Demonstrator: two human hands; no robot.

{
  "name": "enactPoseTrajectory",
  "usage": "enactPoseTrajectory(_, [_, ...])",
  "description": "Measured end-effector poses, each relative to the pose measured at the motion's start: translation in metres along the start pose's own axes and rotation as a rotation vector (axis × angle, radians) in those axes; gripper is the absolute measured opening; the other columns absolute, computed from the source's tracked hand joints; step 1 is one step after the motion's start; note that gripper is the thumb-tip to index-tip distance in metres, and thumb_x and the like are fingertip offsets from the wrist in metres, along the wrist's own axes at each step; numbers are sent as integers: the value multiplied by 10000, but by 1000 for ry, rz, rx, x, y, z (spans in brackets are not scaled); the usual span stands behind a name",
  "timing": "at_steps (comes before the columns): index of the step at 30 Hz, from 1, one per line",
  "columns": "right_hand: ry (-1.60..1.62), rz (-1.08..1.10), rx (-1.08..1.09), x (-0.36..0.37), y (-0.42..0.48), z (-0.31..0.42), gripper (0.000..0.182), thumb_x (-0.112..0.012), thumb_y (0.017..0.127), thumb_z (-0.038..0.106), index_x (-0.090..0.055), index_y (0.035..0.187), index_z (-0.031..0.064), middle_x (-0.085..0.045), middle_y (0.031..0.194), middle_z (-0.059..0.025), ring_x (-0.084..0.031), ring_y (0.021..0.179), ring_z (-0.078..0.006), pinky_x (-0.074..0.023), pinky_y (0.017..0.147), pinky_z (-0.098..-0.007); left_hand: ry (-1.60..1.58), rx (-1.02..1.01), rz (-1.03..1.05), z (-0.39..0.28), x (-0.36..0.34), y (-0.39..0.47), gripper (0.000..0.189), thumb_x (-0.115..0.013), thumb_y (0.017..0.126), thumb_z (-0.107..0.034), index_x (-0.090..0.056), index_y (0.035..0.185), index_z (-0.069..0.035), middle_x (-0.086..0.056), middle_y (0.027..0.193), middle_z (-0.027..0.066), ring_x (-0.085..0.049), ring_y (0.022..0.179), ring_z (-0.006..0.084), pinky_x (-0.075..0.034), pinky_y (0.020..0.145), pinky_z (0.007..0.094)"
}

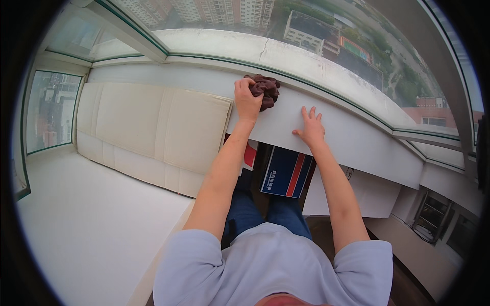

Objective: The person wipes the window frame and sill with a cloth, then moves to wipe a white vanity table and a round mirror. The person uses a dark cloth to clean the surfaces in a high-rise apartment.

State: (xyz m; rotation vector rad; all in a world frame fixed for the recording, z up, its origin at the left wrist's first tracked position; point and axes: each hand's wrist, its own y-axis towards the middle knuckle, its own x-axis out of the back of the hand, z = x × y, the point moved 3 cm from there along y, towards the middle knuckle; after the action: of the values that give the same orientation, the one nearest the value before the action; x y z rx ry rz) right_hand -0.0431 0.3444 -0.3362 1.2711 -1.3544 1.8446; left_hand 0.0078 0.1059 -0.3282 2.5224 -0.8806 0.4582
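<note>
A crumpled dark brown cloth point(269, 91) is bunched in my left hand point(247, 101), close to the window frame. Beneath it runs a white windowsill point(356, 147). My right hand point(313, 128) lies on the sill with its fingers spread and holds nothing. The left hand's fingertips are partly hidden in the folds of the cloth. Just left of that hand is the edge of a large cream folded panel point(153, 126), apparently cardboard, resting along the sill.
Below the sill stand a dark blue box point(285, 174) with a red stripe and a white box point(360, 195). A window frame point(325, 93) borders the sill, with buildings far below outside. A dark metal rack point(432, 214) is at the right.
</note>
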Motion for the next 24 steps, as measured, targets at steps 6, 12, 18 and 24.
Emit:
enactPoseTrajectory(6, [-9, -2, 37, 9, -7, 12, 985, -815, 724, 415, -276, 1525, 218, -254, 1574, -175, -307, 1395, -478, -519, 932, -483, 335, -6, -183, 74, 51, 79, 493, -661, 794, -63, -571, 1278, -102, -468, 1314, 164, -513, 1120, 382, -446, 953, 458])
enactPoseTrajectory(12, [41, -11, 94, 6, -11, -1, 956, -794, 749, 440, -282, 1523, 211, -247, 1577, -162, -302, 1391, -486, -500, 937, -533, 397, -160, 116, -4, -56, -11, 536, -702, 717, -64, -632, 1224, -224, -471, 1339, 84, -534, 1053, 375, -471, 848, 479])
enactPoseTrajectory(18, [184, -201, 24, -13, -29, -85, 943, -771, 776, 447, -260, 1531, 208, -206, 1585, -184, -211, 1432, -471, -395, 1032, -607, 354, -311, 325, -40, -48, -60, 492, -706, 686, -52, -676, 1150, -210, -537, 1248, 72, -521, 1098, 329, -452, 894, 464])
enactPoseTrajectory(24, [162, -20, -385, -8, -43, -159, 1015, -775, 773, 452, -182, 1548, 173, -152, 1587, -229, -159, 1452, -457, -333, 1030, -686, 723, -97, 99, 9, -43, -68, 749, -705, 780, -485, -475, 1410, -150, -351, 1459, 119, -291, 1301, 418, -299, 1029, 598])
